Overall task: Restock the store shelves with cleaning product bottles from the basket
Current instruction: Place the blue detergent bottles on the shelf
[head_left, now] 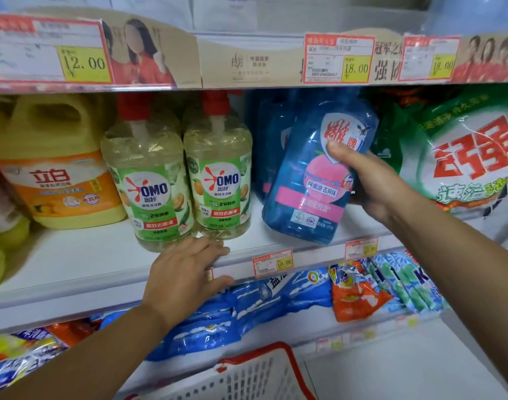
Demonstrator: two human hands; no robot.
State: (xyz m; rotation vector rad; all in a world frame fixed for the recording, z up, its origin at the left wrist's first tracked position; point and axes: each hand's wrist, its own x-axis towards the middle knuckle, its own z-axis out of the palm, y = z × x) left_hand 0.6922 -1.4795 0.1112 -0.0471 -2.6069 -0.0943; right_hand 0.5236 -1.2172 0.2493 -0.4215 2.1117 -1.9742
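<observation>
The bottle (310, 180) is clear blue plastic with a pink band, a peach picture and a white shield bearing red characters. It stands right of the OMO pair (218, 180) on the same shelf (73, 255), tilted with its top leaning away from the pair and its base at the shelf front. The right grip (371, 183) holds it, thumb across the shield, fingers round the far side. The left grip (186, 272) holds nothing: it lies flat with straight fingers on the shelf edge, just in front of the pair. A second blue bottle (271, 145) stands right of the pair, behind the held one, and further right a green bag (463, 157) crowds close. A yellow jug (53, 168) sits left of the pair. The basket (255, 373) is well below the pair
</observation>
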